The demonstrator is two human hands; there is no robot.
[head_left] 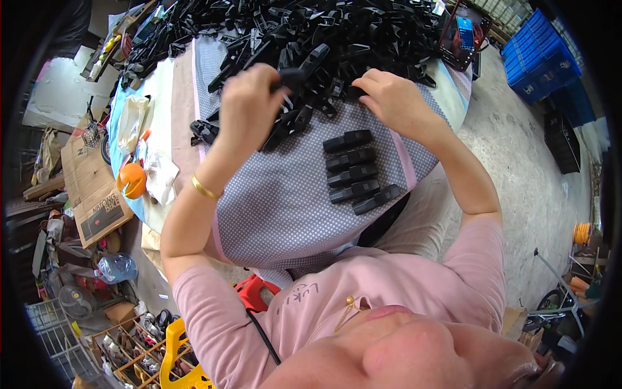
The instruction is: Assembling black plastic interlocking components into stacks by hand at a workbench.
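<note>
A large heap of black plastic parts (pixel 304 32) covers the far side of the cloth-covered table. My left hand (pixel 249 104), slightly blurred, is closed on a black plastic part (pixel 291 79) over the heap's near edge. Further right, my right hand (pixel 396 102) has its fingers drawn together at the same edge. Something dark shows at its fingertips, but the heap behind blends with it. Several similar black parts (pixel 350 159) lie side by side in a column on the cloth, nearer to me than my right hand.
The dotted grey cloth (pixel 272 201) covers the table. On its left are an orange round object (pixel 132 180) and crumpled plastic bags (pixel 159 172). A phone (pixel 464 34) stands at the far right edge. Blue crates (pixel 538 55) are stacked on the floor beyond.
</note>
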